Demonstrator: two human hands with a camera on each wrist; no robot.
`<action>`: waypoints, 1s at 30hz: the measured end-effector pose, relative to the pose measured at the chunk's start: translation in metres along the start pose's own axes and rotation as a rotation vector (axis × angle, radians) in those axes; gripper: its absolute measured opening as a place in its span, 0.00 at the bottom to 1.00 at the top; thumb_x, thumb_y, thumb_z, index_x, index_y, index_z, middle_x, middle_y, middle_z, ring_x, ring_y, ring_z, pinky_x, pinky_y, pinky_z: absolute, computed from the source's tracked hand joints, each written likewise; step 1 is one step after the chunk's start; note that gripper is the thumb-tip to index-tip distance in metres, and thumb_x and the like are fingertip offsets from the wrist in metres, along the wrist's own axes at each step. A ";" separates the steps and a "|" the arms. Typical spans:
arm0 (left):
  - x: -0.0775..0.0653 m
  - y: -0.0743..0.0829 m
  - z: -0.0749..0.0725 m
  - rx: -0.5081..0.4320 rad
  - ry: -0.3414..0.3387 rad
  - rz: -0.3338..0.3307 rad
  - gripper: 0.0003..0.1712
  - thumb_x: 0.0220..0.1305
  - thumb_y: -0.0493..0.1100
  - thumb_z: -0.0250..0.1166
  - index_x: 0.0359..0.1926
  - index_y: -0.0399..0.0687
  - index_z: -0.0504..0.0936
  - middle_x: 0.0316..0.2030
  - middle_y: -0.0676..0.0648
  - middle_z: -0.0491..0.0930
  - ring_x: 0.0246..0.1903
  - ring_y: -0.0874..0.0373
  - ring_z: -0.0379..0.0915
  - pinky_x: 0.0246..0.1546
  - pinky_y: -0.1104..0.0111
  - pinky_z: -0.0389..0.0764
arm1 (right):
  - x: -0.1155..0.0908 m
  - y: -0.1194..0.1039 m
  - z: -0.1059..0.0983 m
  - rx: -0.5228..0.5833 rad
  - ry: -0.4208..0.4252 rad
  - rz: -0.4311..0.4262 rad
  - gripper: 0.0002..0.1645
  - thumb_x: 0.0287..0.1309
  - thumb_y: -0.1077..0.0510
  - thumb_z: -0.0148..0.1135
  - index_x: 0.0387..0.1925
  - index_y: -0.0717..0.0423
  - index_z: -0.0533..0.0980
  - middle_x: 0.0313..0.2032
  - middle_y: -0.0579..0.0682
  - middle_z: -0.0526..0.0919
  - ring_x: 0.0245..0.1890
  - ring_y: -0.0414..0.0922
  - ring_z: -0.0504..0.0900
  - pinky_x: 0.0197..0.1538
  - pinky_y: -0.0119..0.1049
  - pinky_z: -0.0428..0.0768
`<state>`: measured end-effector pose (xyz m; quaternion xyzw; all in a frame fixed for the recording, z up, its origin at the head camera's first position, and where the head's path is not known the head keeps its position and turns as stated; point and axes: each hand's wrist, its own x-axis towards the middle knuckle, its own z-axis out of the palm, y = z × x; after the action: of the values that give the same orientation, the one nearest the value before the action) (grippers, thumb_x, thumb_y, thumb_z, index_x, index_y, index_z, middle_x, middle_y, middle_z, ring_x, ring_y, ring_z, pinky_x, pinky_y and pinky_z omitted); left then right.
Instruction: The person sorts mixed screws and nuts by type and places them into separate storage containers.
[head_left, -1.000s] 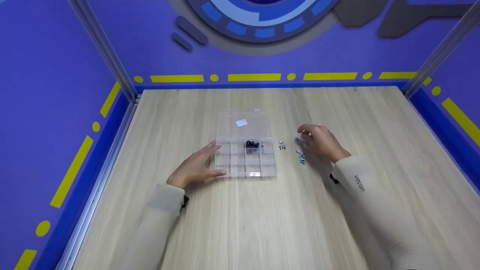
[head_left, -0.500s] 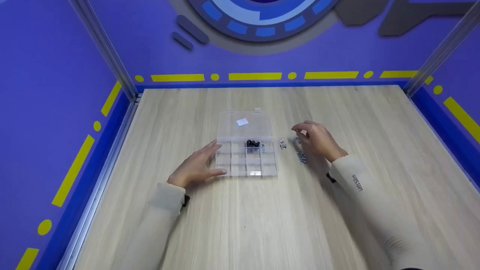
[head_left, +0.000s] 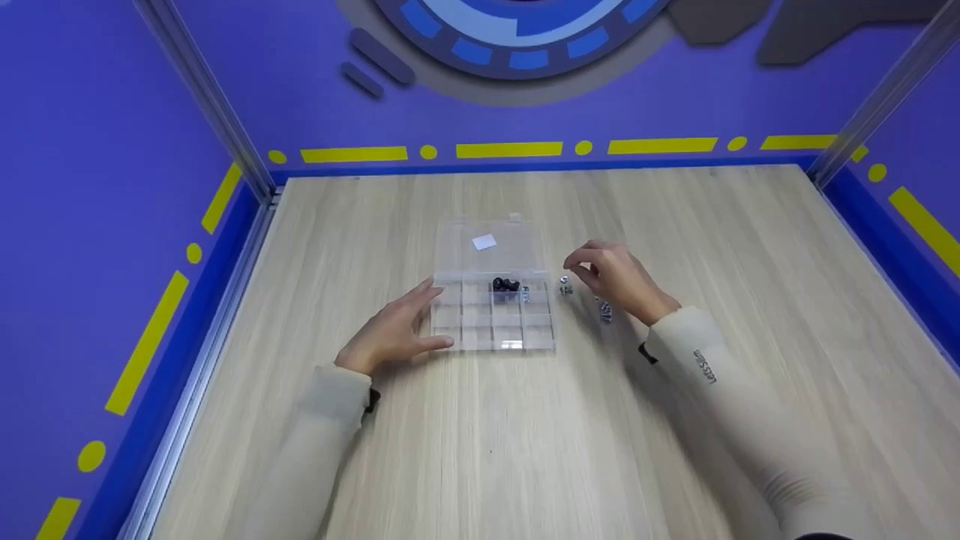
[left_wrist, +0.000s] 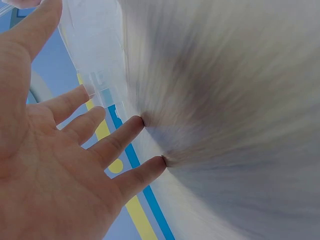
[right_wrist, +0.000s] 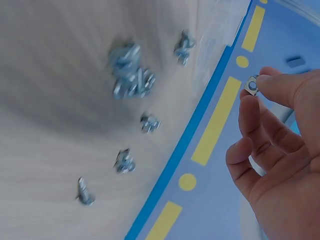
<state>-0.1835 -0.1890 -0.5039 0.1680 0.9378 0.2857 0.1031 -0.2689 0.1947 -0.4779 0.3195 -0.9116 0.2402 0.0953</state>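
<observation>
In the head view, the left hand [head_left: 394, 330] lies with thumb and fingers spread against the left edge of a clear plastic box [head_left: 472, 349] on a wooden table [head_left: 491, 450]. The box has 3 rows of 4 compartments. Its lid [head_left: 454, 255], bearing a white label [head_left: 484, 242], is laid back. In the back row, black pieces [head_left: 506, 286] fill the 3rd compartment from the left and silver pieces [head_left: 526, 295] the 4th. The right hand [head_left: 621, 281], well apart from the left, is to the right of the box, near a small metal group [head_left: 565, 286]. A metal pile [head_left: 605, 312] sits near its wrist.

In the left wrist view, the palm faces the camera, 2 fingertips touch the table, and the thumb is beside the box.

In the right wrist view, thumb and forefinger pinch 1 small square nut [right_wrist: 251, 85], away from the table. A larger metal clump [right_wrist: 129, 70], 3 smaller clusters [right_wrist: 150, 123] and 1 separate screw [right_wrist: 84, 192] lie on the tabletop.
</observation>
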 end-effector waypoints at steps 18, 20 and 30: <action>-0.004 0.001 -0.002 -0.007 0.004 -0.004 0.56 0.59 0.64 0.74 0.80 0.50 0.59 0.81 0.47 0.49 0.78 0.46 0.49 0.76 0.51 0.56 | 0.010 -0.020 0.019 0.027 -0.012 -0.109 0.09 0.70 0.68 0.61 0.44 0.61 0.85 0.40 0.55 0.86 0.41 0.50 0.86 0.44 0.43 0.85; -0.004 0.001 -0.001 -0.010 0.001 -0.001 0.55 0.59 0.64 0.74 0.80 0.50 0.59 0.81 0.46 0.49 0.78 0.46 0.49 0.76 0.50 0.56 | 0.010 -0.022 0.022 0.036 -0.017 -0.106 0.08 0.70 0.67 0.61 0.45 0.61 0.85 0.40 0.54 0.86 0.40 0.49 0.86 0.43 0.43 0.85; -0.001 0.004 -0.001 -0.017 -0.006 -0.010 0.55 0.60 0.64 0.73 0.80 0.52 0.59 0.81 0.47 0.48 0.78 0.46 0.48 0.76 0.49 0.56 | 0.015 -0.027 0.024 0.043 -0.039 -0.127 0.07 0.67 0.67 0.65 0.42 0.60 0.87 0.39 0.53 0.89 0.39 0.48 0.87 0.42 0.43 0.86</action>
<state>-0.1814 -0.1866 -0.5007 0.1634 0.9359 0.2926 0.1087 -0.2641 0.1561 -0.4840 0.3832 -0.8859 0.2469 0.0859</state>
